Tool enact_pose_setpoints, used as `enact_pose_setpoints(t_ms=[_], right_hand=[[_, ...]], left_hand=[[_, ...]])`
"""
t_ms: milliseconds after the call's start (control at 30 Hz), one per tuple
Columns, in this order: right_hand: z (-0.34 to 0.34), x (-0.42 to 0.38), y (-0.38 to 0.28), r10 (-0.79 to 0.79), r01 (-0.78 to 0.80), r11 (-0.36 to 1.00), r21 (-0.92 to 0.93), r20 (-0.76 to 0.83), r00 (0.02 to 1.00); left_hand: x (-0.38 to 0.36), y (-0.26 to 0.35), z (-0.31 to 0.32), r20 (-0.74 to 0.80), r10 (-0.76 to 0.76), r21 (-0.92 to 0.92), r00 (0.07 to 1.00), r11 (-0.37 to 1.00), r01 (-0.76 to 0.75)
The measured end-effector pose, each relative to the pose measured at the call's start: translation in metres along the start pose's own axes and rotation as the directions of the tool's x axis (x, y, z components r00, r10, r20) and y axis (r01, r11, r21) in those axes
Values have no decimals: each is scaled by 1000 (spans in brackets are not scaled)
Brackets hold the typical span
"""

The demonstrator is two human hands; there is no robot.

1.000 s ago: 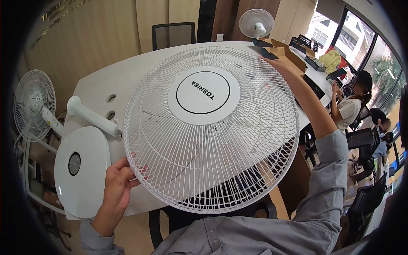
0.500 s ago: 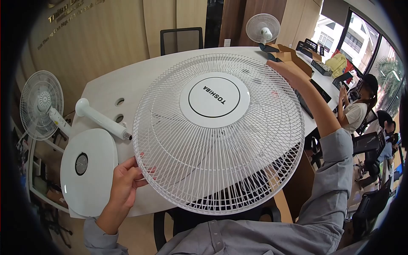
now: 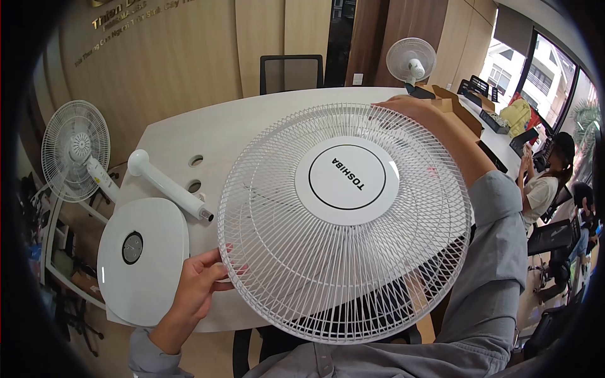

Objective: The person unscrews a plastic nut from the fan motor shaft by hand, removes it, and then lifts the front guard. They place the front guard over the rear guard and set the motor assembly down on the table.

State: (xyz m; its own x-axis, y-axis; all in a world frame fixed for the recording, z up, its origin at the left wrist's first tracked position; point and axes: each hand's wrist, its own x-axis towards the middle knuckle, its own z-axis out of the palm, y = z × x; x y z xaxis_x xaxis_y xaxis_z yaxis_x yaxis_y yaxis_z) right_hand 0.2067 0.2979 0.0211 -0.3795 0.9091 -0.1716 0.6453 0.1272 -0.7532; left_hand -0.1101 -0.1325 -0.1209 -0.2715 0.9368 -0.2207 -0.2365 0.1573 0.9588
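A round white fan grille (image 3: 346,283) with a TOSHIBA centre disc (image 3: 348,181) is held up over the near part of the table, its lettered face toward me. At its left rim my left hand (image 3: 200,280) pinches the wires between thumb and fingers. My right hand (image 3: 416,112) grips the far right rim, its fingers partly hidden behind the wires. Left of the grille lie a white fan pole (image 3: 167,184) with a dark metal end and a white rounded fan base (image 3: 142,283) with a dark round inset.
The white table (image 3: 252,120) has two cable holes. One standing fan (image 3: 77,151) is at the left and another fan (image 3: 411,61) at the far right, near open cardboard boxes (image 3: 457,113). A mesh chair (image 3: 292,74) stands behind the table. People (image 3: 542,183) are at the right.
The grille sits slightly lower and further right in view, still in both hands. The whole scene has shifted down and right as my head moved. My right hand has come further over the rim.
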Motion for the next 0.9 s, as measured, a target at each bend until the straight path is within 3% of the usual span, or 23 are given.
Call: enact_pose_setpoints(t_ms=[67, 167, 267, 333, 400, 467, 533, 600, 700, 833, 900], right_hand=[[2, 0, 1, 0, 0, 1000, -3, -14, 1000], [2, -5, 2, 3, -3, 1000, -13, -42, 999], [6, -13, 5, 23, -24, 1000, -14, -74, 997], [1, -15, 5, 28, -30, 999, -12, -89, 996], [1, -13, 9, 40, -41, 999, -13, -91, 995], [-3, -6, 18, 44, -49, 997, -52, -95, 994], [-4, -2, 18, 42, -52, 995, -89, -114, 993], [-2, -5, 14, 50, -68, 990, -125, -137, 989], [-4, -5, 12, 10, -33, 986, -164, -135, 991], [1, -1, 12, -56, 13, 980, -199, -209, 976], [-2, 11, 15, -111, 106, 991, -82, -70, 991]], left_hand=[[1, 10, -2, -4, -12, 96, 1000, 995, 12], [5, 29, -14, 148, -42, 232, 988, 973, 6], [31, 52, -43, 276, -218, 325, 936, 938, 122], [78, 49, -64, 315, -70, 581, 946, 803, -134], [118, 75, -26, 77, 95, 549, 993, 827, -121], [169, 89, 10, 5, 285, 462, 959, 850, -255], [236, 94, 23, 125, 163, 391, 979, 898, -200], [279, 106, 46, 254, 190, 465, 948, 836, -292], [301, 130, 75, 310, 74, 587, 948, 770, -252], [303, 142, 77, 361, 65, 614, 931, 735, -289], [301, 148, 73, 395, 67, 643, 916, 692, -328]])
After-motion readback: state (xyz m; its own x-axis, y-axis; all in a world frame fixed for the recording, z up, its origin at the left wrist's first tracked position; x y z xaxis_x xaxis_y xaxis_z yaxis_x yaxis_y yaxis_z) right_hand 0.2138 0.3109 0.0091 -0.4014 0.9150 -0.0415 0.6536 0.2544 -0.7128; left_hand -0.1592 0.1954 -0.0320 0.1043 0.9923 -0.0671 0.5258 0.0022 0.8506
